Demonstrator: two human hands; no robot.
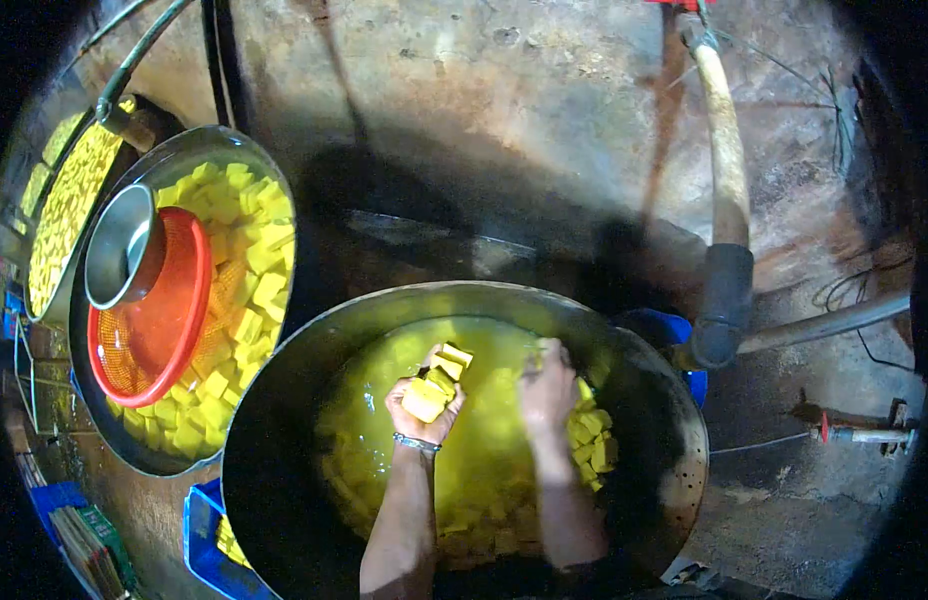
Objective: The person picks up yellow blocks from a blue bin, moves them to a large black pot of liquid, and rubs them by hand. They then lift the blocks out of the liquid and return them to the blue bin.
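Note:
A large metal basin (664, 400) full of yellow liquid lies right below me, with several yellow cubes floating or sunk in it. My left hand (416, 412), with a bracelet at the wrist, is raised above the liquid and holds a stack of yellow cubes (439, 378). My right hand (549, 385) reaches down to the liquid near the far right side, fingers curled among the cubes (592, 432) there; whether it grips one is hidden.
A second metal basin (199, 140) at the left holds several yellow cubes, a red strainer (169, 320) and a steel bowl (119, 245). A tray of cubes (69, 205) lies further left. A blue crate (206, 545) sits below. A hose and pipe (726, 250) run down at the right.

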